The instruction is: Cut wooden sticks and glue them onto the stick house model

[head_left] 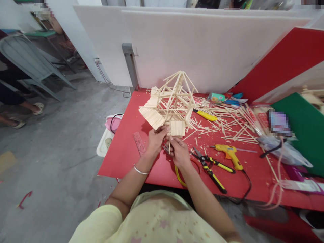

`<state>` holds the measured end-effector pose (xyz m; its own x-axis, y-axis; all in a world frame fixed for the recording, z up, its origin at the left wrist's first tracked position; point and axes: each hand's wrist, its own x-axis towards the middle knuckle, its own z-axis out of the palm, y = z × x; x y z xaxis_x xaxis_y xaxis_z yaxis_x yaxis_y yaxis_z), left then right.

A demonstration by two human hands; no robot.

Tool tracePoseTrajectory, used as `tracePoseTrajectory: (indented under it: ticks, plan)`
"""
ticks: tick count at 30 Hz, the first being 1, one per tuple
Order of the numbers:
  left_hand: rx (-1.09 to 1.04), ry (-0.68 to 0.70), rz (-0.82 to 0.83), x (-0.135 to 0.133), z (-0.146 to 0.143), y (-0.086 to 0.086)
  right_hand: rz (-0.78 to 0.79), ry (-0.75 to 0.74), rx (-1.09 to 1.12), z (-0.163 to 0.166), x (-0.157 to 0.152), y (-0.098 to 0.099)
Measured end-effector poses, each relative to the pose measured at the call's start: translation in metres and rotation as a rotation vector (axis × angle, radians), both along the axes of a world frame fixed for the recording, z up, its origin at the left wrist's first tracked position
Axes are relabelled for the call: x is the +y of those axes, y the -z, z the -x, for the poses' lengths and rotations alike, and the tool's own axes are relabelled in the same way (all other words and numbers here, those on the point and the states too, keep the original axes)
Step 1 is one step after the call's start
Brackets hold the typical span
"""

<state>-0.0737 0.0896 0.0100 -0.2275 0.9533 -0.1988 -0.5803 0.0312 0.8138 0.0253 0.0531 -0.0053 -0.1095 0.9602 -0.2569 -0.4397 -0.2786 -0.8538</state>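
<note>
A house model built of thin wooden sticks stands on the red table. My left hand is closed at the model's front lower edge, beside a small flat panel of sticks. My right hand is closed right next to it, fingertips up against that panel, and a thin stick hangs between the two hands. Which hand pinches the stick is unclear.
A yellow glue gun with a black cable, yellow-handled snips, a yellow cutter and a pink ruler lie on the table. Several loose sticks spread to the right. A grey chair stands on the floor at left.
</note>
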Motion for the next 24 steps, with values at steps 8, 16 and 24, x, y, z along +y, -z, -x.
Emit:
tracePoseTrajectory:
  ticks: [8,16,24]
  plan:
    - [0.003,0.002,0.004,-0.0002,-0.0004,-0.0005,0.006,-0.002,0.003,-0.0001,-0.0006,0.0001]
    - [-0.017,-0.011,0.014,-0.0009,-0.0007,-0.0024,0.005,-0.004,0.003,-0.0003,-0.0004,0.0012]
    - [0.009,0.006,0.005,-0.0012,-0.0005,-0.0026,0.009,0.004,-0.001,0.0,0.0003,0.0014]
